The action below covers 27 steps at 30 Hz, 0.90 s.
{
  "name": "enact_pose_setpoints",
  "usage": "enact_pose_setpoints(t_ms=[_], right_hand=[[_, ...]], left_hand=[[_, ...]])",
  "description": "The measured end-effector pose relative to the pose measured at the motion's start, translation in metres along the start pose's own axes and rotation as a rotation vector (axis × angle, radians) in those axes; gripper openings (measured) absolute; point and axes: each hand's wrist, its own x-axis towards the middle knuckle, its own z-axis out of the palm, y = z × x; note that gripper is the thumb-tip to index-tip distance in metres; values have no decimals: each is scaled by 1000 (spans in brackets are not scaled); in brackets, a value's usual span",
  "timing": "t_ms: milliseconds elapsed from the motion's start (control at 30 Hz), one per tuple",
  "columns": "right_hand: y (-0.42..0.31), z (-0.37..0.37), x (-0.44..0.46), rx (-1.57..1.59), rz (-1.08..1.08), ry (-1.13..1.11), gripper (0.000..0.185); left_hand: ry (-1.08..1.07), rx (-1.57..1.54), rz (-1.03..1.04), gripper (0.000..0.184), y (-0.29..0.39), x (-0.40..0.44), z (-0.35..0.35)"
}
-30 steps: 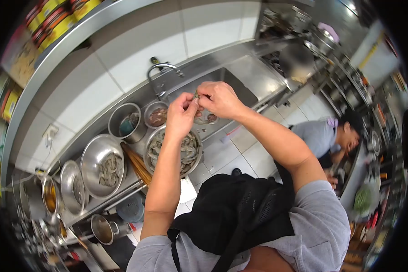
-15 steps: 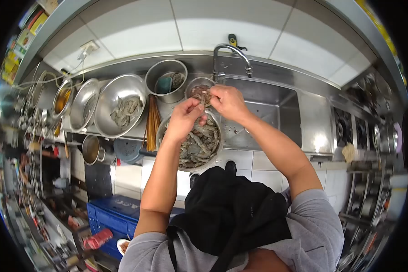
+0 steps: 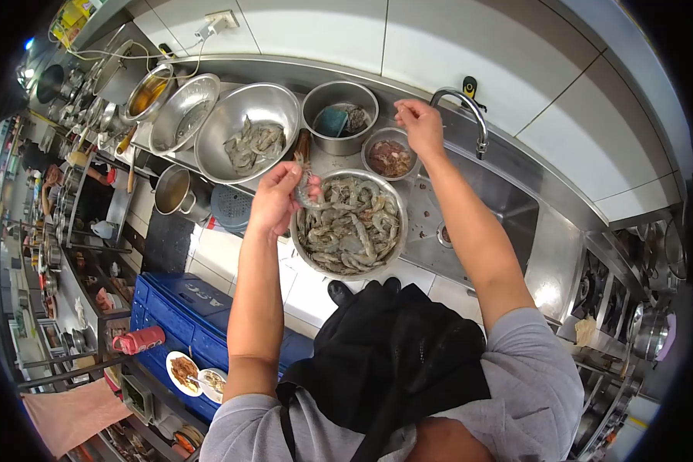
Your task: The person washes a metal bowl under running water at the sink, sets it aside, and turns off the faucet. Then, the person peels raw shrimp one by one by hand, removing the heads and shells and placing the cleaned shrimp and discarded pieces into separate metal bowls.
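Note:
My left hand [image 3: 274, 202] pinches a grey raw shrimp [image 3: 308, 200] above the left edge of a large metal bowl [image 3: 403, 231] heaped with whole shrimp. Its fingers and thumb are closed around the shrimp, which partly hides behind them. My right hand [image 3: 422, 129] is raised beside a deep metal pot [image 3: 339, 148], its fingertips pressed together; whether anything is between them is too small to tell. Below that hand, a small metal bowl [image 3: 369, 144] contains reddish-brown scraps. Left of the pot, a wide metal bowl [image 3: 212, 142] holds several grey shrimp.
A steel sink [image 3: 481, 219] with a curved faucet [image 3: 481, 127] lies to the right. More metal bowls, including one with orange liquid [image 3: 146, 96], line the counter's left. Behind on the left stand a blue cooler [image 3: 181, 308] and a plate of food [image 3: 175, 385].
My hands have separated: the left moved left with the shrimp, the right moved up and right, away from the small bowl. The head view has turned and shifted.

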Motion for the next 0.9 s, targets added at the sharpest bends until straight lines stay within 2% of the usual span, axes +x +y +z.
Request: enact_pose_setpoints(t_ms=[33,67,133,200,267,333,367,400,467,500,533,567,633,667,700,733,800,833,900], right_hand=[[34,5,3,-33,70,-96,22],[69,8,3,-47,82,-96,22],[125,5,-15,-650,-49,-237,24],[114,0,-29,-745,29,-219,25],[101,-5,-37,-693,95,-213,24],[84,-8,-46,-678,77,-195,21],[66,-9,-49,-739,168,-217,20],[53,-8,-51,-797,254,-238,20],[53,-11,-50,-869,225,-251,22],[59,-12,-52,-881,163,-270,20],[68,-12,-55,-891,99,-295,19],[87,-11,-61,-887,82,-304,19],[123,-11,-70,-673,-164,-246,23],[112,-14,-72,-618,-164,-350,26],[101,-18,-78,-557,-168,-455,30],[94,-20,-84,-484,-180,-499,29],[74,-25,-97,-405,-117,-598,28],[62,-29,-102,-401,-46,-655,27],[58,-33,-106,-400,-63,-720,26]], left_hand=[[29,31,20,14,4,2,-6],[56,63,34,15,10,5,-13],[113,154,54,16,29,19,-36],[145,254,168,16,43,40,-68],[223,102,221,24,40,66,-108],[480,350,259,37,42,69,-118],[591,416,268,48,38,70,-117],[584,411,265,48,29,69,-112],[601,842,587,49,6,58,-91],[491,975,592,46,-7,51,-78],[355,1008,466,41,-19,36,-47],[164,1133,443,37,-46,35,-40],[-10,1527,390,36,-92,32,-20],[25,1633,120,39,-92,21,8],[104,1671,40,43,-111,33,7],[265,1672,34,45,-115,37,16],[437,1639,-16,38,-123,52,15],[469,1637,-19,38,-126,58,15],[484,1660,-134,32,-129,66,18]])
